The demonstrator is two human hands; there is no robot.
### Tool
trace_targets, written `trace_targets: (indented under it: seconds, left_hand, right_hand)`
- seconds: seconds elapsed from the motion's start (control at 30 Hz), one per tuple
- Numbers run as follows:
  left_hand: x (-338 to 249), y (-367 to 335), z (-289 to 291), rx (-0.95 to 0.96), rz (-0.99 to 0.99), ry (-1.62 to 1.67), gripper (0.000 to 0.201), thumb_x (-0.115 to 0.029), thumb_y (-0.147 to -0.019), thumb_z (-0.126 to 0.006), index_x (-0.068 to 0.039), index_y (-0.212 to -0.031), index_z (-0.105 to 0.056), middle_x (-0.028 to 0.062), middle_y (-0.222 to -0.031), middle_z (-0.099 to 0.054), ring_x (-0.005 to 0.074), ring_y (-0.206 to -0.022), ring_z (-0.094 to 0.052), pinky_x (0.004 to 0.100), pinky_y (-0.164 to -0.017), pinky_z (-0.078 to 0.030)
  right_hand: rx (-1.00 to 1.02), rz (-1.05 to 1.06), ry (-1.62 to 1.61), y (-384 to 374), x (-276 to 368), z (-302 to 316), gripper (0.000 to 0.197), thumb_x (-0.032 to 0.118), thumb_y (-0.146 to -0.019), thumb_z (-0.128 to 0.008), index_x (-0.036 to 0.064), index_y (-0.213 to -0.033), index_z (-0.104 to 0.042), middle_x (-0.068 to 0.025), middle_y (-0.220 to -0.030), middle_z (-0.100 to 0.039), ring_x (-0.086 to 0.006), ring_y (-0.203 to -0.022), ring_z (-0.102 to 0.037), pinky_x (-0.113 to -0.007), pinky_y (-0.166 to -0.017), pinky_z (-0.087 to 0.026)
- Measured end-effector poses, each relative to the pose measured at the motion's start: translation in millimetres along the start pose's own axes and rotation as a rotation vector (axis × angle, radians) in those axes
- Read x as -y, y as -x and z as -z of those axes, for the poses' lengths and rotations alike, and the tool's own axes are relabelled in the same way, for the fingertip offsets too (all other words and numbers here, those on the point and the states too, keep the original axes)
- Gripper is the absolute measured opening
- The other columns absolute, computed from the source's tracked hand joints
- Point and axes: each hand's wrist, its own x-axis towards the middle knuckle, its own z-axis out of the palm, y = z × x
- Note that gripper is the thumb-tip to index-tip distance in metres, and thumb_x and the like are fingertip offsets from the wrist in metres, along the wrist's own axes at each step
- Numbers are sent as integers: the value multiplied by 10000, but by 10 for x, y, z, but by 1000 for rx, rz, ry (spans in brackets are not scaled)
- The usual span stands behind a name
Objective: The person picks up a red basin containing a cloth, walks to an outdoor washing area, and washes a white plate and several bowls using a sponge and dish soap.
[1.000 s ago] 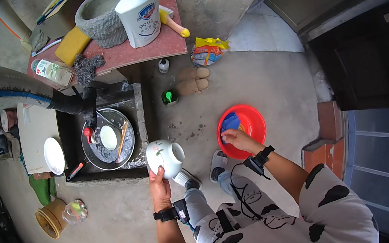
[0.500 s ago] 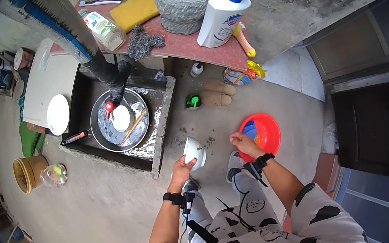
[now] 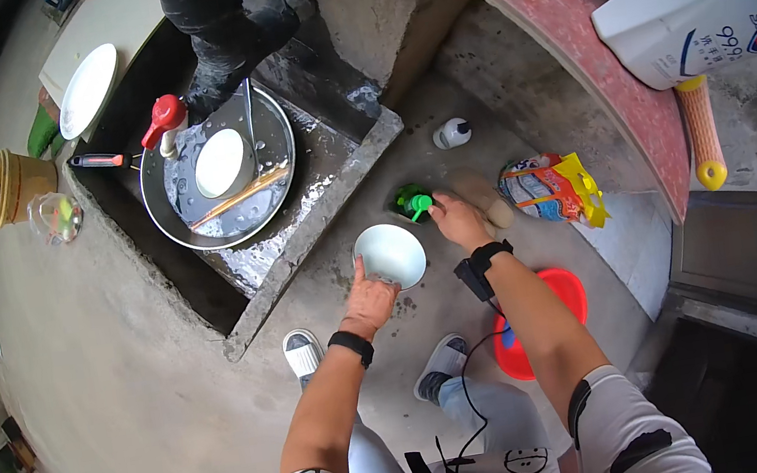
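Note:
My left hand (image 3: 372, 304) holds a white bowl (image 3: 390, 256) by its rim, with the hollow turned up. Its thumb or a finger lies along the side. My right hand (image 3: 462, 226) is at the green pump top of a dark green bottle (image 3: 409, 200) on the floor. Its fingers are curled together, and whatever they hold is hidden. In the stone sink (image 3: 316, 211) sits a black frying pan (image 3: 231, 229) with water, a white bowl (image 3: 223, 164), wooden chopsticks (image 3: 240, 195) and a metal utensil handle. A red tap (image 3: 162, 119) hangs over the pan.
A red basin (image 3: 564, 297) stands by my right forearm. Beyond my right hand lie slippers (image 3: 480, 197), a colourful bag (image 3: 553, 191) and a small white bottle (image 3: 451, 134). The red counter (image 3: 552, 24) carries a large white bottle (image 3: 688, 14). At left are a white plate (image 3: 89, 91) and a yellow bucket (image 3: 24, 187).
The view has shifted closer to the sink. The bowl in my left hand has tipped from its side to hollow up. My right hand has moved from above the red basin to the green bottle's pump.

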Motion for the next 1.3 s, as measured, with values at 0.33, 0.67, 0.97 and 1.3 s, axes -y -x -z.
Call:
trace_targets:
  seconds: [0.33, 0.67, 0.97, 1.3]
  left_hand:
    - [-53, -290, -73, -42, 42, 20, 186, -160, -803, -475, -187, -862, -649, -10, -750, -634, 173, -894, -574, 594, -1040, -113]
    - [-29, -249, 33, -125, -11, 6, 187, -147, -786, -489, -144, -876, -653, -1, -780, -644, 185, -876, -573, 511, -1080, -91]
    - [-81, -86, 19, -199, -5, -57, 123, -163, -783, -503, -144, -797, -623, -12, -708, -600, 160, -805, -566, 456, -1061, -195]
    - [-629, 827, 927, -452, 128, 182, 27, -127, -706, -536, -116, -705, -561, 25, -662, -580, 183, -752, -572, 342, -746, -404]
  right_hand:
    - [172, -86, -503, -518, -466, -460, 417, 346, -819, -594, 144, -1182, -559, -43, -853, -636, -114, -748, -582, -267, -703, -458]
    - [127, -60, -472, -518, -438, -495, 455, 362, -810, -589, 150, -1209, -535, -109, -976, -642, -192, -883, -610, -294, -777, -453]
    - [6, -172, -510, -326, -472, -471, 648, 472, -828, -526, 96, -1330, -366, -137, -1078, -602, -271, -952, -590, -333, -824, -441]
    - [485, -242, -1411, 1635, 584, -223, 607, 383, -831, -587, 178, -1299, -259, -73, -1255, -390, -250, -1061, -470, -437, -793, -445]
